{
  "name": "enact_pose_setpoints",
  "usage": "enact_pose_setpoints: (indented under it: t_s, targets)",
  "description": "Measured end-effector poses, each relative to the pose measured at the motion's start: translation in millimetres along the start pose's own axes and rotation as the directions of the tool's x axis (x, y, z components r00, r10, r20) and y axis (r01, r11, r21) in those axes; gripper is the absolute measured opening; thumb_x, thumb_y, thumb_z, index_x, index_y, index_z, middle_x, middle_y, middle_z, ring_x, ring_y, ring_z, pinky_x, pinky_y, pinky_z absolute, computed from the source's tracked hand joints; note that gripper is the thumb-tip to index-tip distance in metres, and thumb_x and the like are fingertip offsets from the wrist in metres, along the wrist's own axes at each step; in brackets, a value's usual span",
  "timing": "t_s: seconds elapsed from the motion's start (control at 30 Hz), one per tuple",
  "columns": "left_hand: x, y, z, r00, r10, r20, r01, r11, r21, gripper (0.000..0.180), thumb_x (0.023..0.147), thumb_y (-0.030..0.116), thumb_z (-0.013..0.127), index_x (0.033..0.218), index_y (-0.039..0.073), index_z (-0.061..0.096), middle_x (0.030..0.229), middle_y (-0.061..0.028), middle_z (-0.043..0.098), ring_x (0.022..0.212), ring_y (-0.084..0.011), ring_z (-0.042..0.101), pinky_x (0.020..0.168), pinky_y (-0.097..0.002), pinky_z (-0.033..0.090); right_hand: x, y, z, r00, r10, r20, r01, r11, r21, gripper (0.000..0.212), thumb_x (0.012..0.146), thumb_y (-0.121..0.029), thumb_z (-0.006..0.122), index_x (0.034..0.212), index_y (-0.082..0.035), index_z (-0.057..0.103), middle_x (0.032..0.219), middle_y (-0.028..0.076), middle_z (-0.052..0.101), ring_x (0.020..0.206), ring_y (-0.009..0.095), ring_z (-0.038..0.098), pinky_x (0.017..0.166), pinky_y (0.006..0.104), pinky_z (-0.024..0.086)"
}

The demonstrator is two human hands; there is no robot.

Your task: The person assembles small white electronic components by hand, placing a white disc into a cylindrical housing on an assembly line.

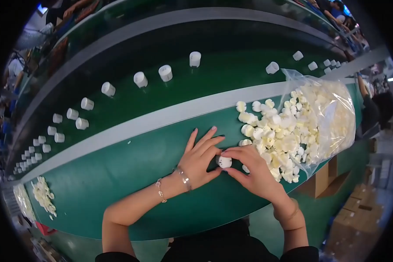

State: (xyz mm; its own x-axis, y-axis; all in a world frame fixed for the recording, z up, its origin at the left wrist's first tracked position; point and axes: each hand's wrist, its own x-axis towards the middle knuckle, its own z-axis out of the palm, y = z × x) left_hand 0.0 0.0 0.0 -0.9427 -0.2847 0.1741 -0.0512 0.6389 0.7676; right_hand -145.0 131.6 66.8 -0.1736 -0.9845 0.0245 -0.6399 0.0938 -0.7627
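Observation:
Between my two hands, just above the green table (pixel 161 144), is a small white round piece (pixel 225 162) with dark marks on its face. My left hand (pixel 201 158) pinches it from the left with thumb and index finger, the other fingers spread upward. From the right, my right hand (pixel 252 168) grips the same piece between thumb and fingers. Close beside my right hand lies a heap of small white and cream plastic pieces (pixel 284 131). They spill from a clear plastic bag (pixel 336 118) lying on its side.
Beyond a grey rail (pixel 174 109) runs a dark green conveyor belt (pixel 231 65) carrying several white cylindrical pieces (pixel 165 73). At the far left are a smaller heap of pale pieces (pixel 43 194) and another bag (pixel 24 201). Cardboard boxes (pixel 353 218) stand lower right. Other people are across the belt.

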Motion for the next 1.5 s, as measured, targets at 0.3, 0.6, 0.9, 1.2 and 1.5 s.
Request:
enact_pose_setpoints:
  t_s: [0.3, 0.6, 0.9, 1.2, 1.5]
  targets:
    - [-15.5, -17.4, -18.2, 0.999, 0.038, -0.012, -0.037, 0.998, 0.058, 0.034, 0.072, 0.014, 0.075, 0.099, 0.007, 0.055, 0.128, -0.0105, 0.049, 0.139, -0.0311, 0.029, 0.113, -0.0571, 0.014, 19.6, -10.2, 20.8, 0.997, 0.079, 0.017, -0.080, 0.993, 0.084, 0.037, 0.072, 0.001, 0.073, 0.106, -0.005, 0.060, 0.111, 0.010, 0.061, 0.101, 0.029, 0.057, 0.086, 0.0347, 0.046]
    - [-12.8, -17.6, -16.2, 0.999, 0.038, -0.024, -0.036, 0.998, 0.057, 0.030, 0.073, 0.013, 0.074, 0.095, 0.007, 0.055, 0.126, -0.0097, 0.051, 0.137, -0.0298, 0.032, 0.114, -0.0562, 0.014, 33.5, -11.0, 16.4, 0.965, 0.212, 0.154, -0.239, 0.953, 0.187, 0.026, 0.077, 0.002, 0.068, 0.099, -0.004, 0.056, 0.104, 0.007, 0.057, 0.088, 0.018, 0.057, 0.071, 0.0282, 0.048]
    - [-10.3, -17.9, -16.4, 0.999, 0.045, -0.018, -0.043, 0.997, 0.067, 0.032, 0.070, 0.013, 0.076, 0.094, 0.007, 0.055, 0.122, -0.0096, 0.052, 0.136, -0.0292, 0.034, 0.113, -0.0575, 0.016, 29.2, 8.4, 34.1, 0.922, 0.352, 0.162, -0.387, 0.818, 0.425, 0.017, 0.085, 0.000, 0.063, 0.097, -0.006, 0.052, 0.102, 0.001, 0.048, 0.073, 0.004, 0.049, 0.062, 0.0183, 0.043]
    - [-9.6, -19.5, -16.4, 0.998, 0.053, -0.023, -0.051, 0.996, 0.071, 0.032, 0.070, 0.013, 0.075, 0.094, 0.007, 0.055, 0.121, -0.0088, 0.052, 0.135, -0.0281, 0.035, 0.112, -0.0576, 0.016, 27.3, 9.4, 38.3, 0.907, 0.392, 0.153, -0.402, 0.701, 0.588, 0.017, 0.085, 0.002, 0.062, 0.097, -0.004, 0.052, 0.099, 0.002, 0.050, 0.066, 0.004, 0.048, 0.058, 0.0201, 0.046]
    - [-7.5, -21.1, -15.0, 0.999, 0.042, -0.024, -0.041, 0.998, 0.048, 0.038, 0.068, 0.009, 0.076, 0.097, 0.009, 0.052, 0.123, -0.0075, 0.054, 0.133, -0.0298, 0.039, 0.112, -0.0579, 0.015, 29.8, 15.7, 42.9, 0.915, 0.381, 0.132, -0.383, 0.717, 0.582, 0.014, 0.086, 0.004, 0.055, 0.097, -0.003, 0.051, 0.094, 0.004, 0.047, 0.063, 0.006, 0.051, 0.056, 0.0218, 0.050]
